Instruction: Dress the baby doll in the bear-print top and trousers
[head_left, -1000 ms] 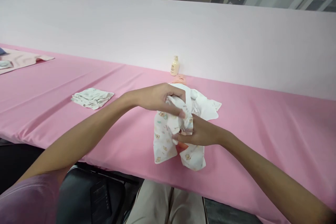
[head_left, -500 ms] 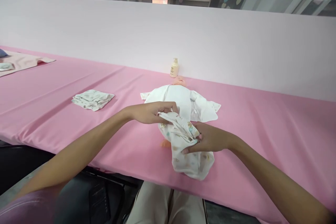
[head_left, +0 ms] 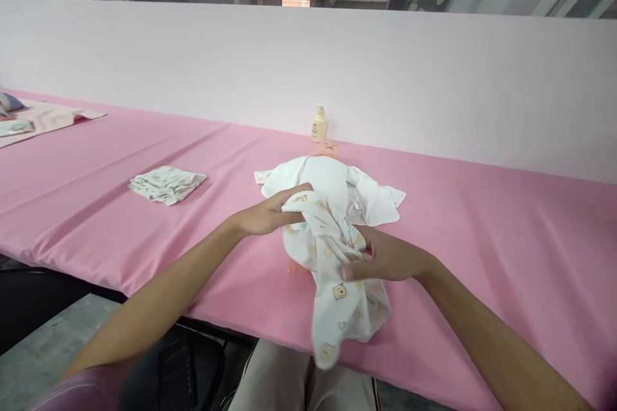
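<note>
A baby doll (head_left: 327, 149) lies on its back on the pink-covered table, dressed in a white top (head_left: 325, 174) with the sleeves spread out. White baby pants (head_left: 332, 270) printed with small bears are bunched over its lower body, and one leg of them hangs past the table's front edge. My left hand (head_left: 272, 210) grips the upper left edge of the pants, its fingers partly inside the fabric. On the other side my right hand (head_left: 383, 253) pinches the gathered cloth with the thumb on top. One doll foot (head_left: 296, 266) peeks out left of the pants; the other is hidden.
Folded printed cloth (head_left: 168, 185) lies to the left on the pink table cover (head_left: 231, 148). A cream pump bottle (head_left: 319, 124) stands against the white wall behind the doll's head. Farther left is a pale pink mat (head_left: 58, 117) with items on it. Black chairs (head_left: 187, 359) stand below the table edge.
My left hand has shifted slightly left, spreading the upper edge of the pants. One pants leg has dropped down over the table's front edge. My right hand keeps its hold nearly in place.
</note>
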`<state>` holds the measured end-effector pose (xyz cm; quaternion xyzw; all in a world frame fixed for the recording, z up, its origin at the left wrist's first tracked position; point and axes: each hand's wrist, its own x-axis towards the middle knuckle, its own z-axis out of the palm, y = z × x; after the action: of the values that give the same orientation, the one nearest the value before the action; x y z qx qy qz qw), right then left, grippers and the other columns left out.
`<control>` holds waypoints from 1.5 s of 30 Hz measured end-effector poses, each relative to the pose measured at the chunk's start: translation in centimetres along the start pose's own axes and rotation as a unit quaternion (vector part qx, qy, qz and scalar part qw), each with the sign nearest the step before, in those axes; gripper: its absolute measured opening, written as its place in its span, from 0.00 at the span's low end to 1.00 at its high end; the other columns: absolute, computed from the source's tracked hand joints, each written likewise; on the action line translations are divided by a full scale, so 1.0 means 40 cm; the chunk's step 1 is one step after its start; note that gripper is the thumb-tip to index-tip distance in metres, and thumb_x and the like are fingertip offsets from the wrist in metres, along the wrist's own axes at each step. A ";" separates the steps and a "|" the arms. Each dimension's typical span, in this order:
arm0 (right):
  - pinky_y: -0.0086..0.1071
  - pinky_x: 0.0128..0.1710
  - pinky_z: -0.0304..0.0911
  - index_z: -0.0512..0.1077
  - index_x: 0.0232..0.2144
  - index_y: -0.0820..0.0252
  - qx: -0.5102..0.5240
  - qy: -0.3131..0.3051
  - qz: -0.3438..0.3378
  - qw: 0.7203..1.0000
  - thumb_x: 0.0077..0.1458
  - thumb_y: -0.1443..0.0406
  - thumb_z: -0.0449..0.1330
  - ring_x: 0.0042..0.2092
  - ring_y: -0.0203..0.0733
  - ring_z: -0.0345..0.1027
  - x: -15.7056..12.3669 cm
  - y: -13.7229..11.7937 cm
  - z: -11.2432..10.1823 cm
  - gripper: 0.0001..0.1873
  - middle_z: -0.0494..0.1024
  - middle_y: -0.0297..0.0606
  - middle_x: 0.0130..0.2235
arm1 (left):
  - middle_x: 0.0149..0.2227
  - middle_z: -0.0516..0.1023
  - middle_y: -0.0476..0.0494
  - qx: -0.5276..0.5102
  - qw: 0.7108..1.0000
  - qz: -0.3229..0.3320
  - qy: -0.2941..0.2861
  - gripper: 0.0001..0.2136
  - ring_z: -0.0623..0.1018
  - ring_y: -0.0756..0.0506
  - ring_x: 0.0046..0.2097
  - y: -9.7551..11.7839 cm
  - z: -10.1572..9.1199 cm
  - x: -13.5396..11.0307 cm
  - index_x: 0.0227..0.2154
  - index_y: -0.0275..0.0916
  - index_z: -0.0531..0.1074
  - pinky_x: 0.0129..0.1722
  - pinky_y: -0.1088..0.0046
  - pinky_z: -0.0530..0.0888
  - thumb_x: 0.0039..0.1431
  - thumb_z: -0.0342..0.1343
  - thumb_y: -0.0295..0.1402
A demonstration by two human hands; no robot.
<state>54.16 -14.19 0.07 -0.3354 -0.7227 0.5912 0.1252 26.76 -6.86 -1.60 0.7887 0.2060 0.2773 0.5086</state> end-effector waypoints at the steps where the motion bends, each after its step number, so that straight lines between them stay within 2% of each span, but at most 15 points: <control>1: 0.36 0.41 0.72 0.78 0.44 0.57 -0.008 -0.016 0.006 1.000 0.50 0.48 0.77 0.41 0.45 0.76 0.000 -0.004 0.001 0.27 0.81 0.35 0.39 | 0.43 0.77 0.43 -0.006 1.000 -0.002 0.003 0.13 0.78 0.43 0.45 -0.005 0.001 -0.001 0.41 0.40 0.73 0.45 0.69 0.78 0.66 0.62 0.44; 5: 0.37 0.42 0.73 0.79 0.46 0.55 -0.023 0.033 0.018 0.999 0.49 0.48 0.77 0.44 0.48 0.77 0.007 0.000 0.001 0.28 0.82 0.36 0.42 | 0.47 0.81 0.41 -0.033 0.998 -0.042 -0.035 0.16 0.80 0.39 0.52 -0.025 0.026 -0.017 0.48 0.39 0.77 0.51 0.66 0.78 0.64 0.64 0.45; 8: 0.36 0.40 0.70 0.78 0.37 0.58 0.015 0.147 -0.005 0.989 0.55 0.46 0.73 0.41 0.46 0.75 0.021 0.022 -0.002 0.23 0.80 0.36 0.37 | 0.41 0.83 0.43 -0.062 0.990 -0.075 -0.101 0.20 0.82 0.40 0.44 -0.034 0.061 -0.032 0.44 0.38 0.79 0.44 0.66 0.79 0.57 0.71 0.47; 11: 0.33 0.36 0.67 0.77 0.37 0.58 0.060 0.185 -0.016 0.981 0.60 0.45 0.69 0.37 0.42 0.73 0.033 0.037 0.001 0.23 0.79 0.35 0.35 | 0.40 0.83 0.43 -0.082 0.987 -0.093 -0.100 0.18 0.82 0.41 0.42 -0.046 0.082 -0.041 0.43 0.37 0.79 0.43 0.66 0.79 0.55 0.72 0.43; 13: 0.32 0.35 0.65 0.77 0.38 0.59 0.053 0.157 -0.003 0.986 0.60 0.45 0.69 0.36 0.41 0.72 0.034 0.036 0.004 0.23 0.78 0.34 0.34 | 0.45 0.83 0.41 -0.106 0.991 -0.071 -0.051 0.16 0.81 0.40 0.47 -0.059 0.077 -0.043 0.45 0.38 0.78 0.48 0.64 0.78 0.59 0.70 0.42; 16: 0.33 0.37 0.68 0.77 0.39 0.58 0.012 0.045 0.015 0.999 0.55 0.46 0.73 0.39 0.42 0.73 0.028 0.022 0.008 0.23 0.79 0.34 0.37 | 0.46 0.81 0.41 -0.135 0.990 -0.027 0.028 0.14 0.80 0.41 0.48 -0.076 0.056 -0.045 0.44 0.39 0.75 0.50 0.65 0.76 0.62 0.67 0.41; 20: 0.36 0.43 0.72 0.78 0.41 0.57 -0.022 -0.062 0.039 0.997 0.49 0.49 0.77 0.44 0.47 0.76 0.022 0.003 0.012 0.25 0.81 0.36 0.41 | 0.42 0.79 0.46 -0.154 0.987 -0.028 0.025 0.12 0.78 0.45 0.43 -0.065 0.058 -0.050 0.45 0.42 0.70 0.44 0.70 0.75 0.66 0.65 0.40; 24: 0.36 0.42 0.71 0.77 0.39 0.57 0.023 0.049 -0.028 0.998 0.53 0.47 0.75 0.41 0.44 0.75 0.031 0.004 0.014 0.23 0.81 0.36 0.39 | 0.47 0.81 0.40 -0.122 0.991 -0.028 0.048 0.16 0.80 0.41 0.49 -0.047 0.089 -0.065 0.48 0.40 0.75 0.49 0.67 0.76 0.67 0.62 0.47; 27: 0.37 0.39 0.70 0.77 0.37 0.59 0.073 0.138 -0.063 0.986 0.57 0.43 0.70 0.39 0.45 0.74 0.040 0.013 0.025 0.25 0.79 0.37 0.36 | 0.48 0.83 0.36 -0.165 0.986 -0.020 0.005 0.28 0.82 0.36 0.50 -0.053 0.106 -0.075 0.52 0.37 0.79 0.49 0.62 0.78 0.62 0.64 0.56; 30: 0.37 0.38 0.69 0.76 0.36 0.58 0.081 0.171 -0.050 0.981 0.60 0.41 0.67 0.37 0.44 0.71 0.046 0.019 0.041 0.26 0.76 0.36 0.34 | 0.47 0.85 0.36 -0.214 0.976 -0.027 0.017 0.28 0.83 0.35 0.49 -0.068 0.115 -0.078 0.52 0.37 0.80 0.49 0.61 0.79 0.55 0.73 0.51; 32: 0.35 0.35 0.66 0.74 0.32 0.58 0.066 0.161 -0.033 0.984 0.60 0.41 0.67 0.34 0.40 0.68 0.045 0.020 0.047 0.26 0.72 0.33 0.30 | 0.48 0.85 0.34 -0.256 0.963 -0.036 0.070 0.26 0.84 0.34 0.50 -0.075 0.117 -0.078 0.53 0.36 0.80 0.50 0.61 0.80 0.57 0.73 0.47; 35: 0.32 0.31 0.63 0.72 0.30 0.58 0.033 0.075 -0.028 0.996 0.58 0.41 0.68 0.30 0.37 0.63 0.037 0.015 0.042 0.28 0.68 0.30 0.28 | 0.51 0.85 0.31 -0.312 0.941 -0.042 0.125 0.26 0.84 0.32 0.53 -0.079 0.122 -0.081 0.56 0.36 0.79 0.52 0.59 0.80 0.61 0.70 0.48; 39: 0.37 0.44 0.70 0.77 0.42 0.57 0.006 -0.028 -0.059 0.998 0.48 0.45 0.77 0.42 0.43 0.72 0.027 0.008 0.022 0.29 0.79 0.34 0.39 | 0.53 0.84 0.31 -0.322 0.939 -0.058 0.103 0.26 0.83 0.31 0.55 -0.071 0.141 -0.087 0.58 0.35 0.79 0.54 0.57 0.79 0.64 0.68 0.46; 41: 0.39 0.49 0.71 0.78 0.45 0.56 0.000 -0.023 -0.064 0.998 0.48 0.47 0.77 0.47 0.46 0.74 0.024 0.010 0.013 0.29 0.81 0.36 0.44 | 0.53 0.84 0.31 -0.311 0.942 -0.065 0.109 0.25 0.84 0.32 0.53 -0.065 0.154 -0.090 0.58 0.35 0.79 0.52 0.59 0.80 0.65 0.66 0.47; 45: 0.41 0.50 0.71 0.79 0.46 0.58 0.055 0.072 -0.073 0.993 0.59 0.43 0.69 0.47 0.46 0.76 0.017 0.022 0.012 0.27 0.82 0.40 0.43 | 0.49 0.85 0.32 -0.256 0.958 -0.074 0.109 0.27 0.84 0.35 0.48 -0.056 0.169 -0.101 0.55 0.34 0.80 0.46 0.64 0.79 0.65 0.64 0.53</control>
<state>53.66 -14.06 -1.05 -0.3161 -0.7006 0.5936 0.2384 27.97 -13.07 -6.78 0.5798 0.2399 0.3666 0.6869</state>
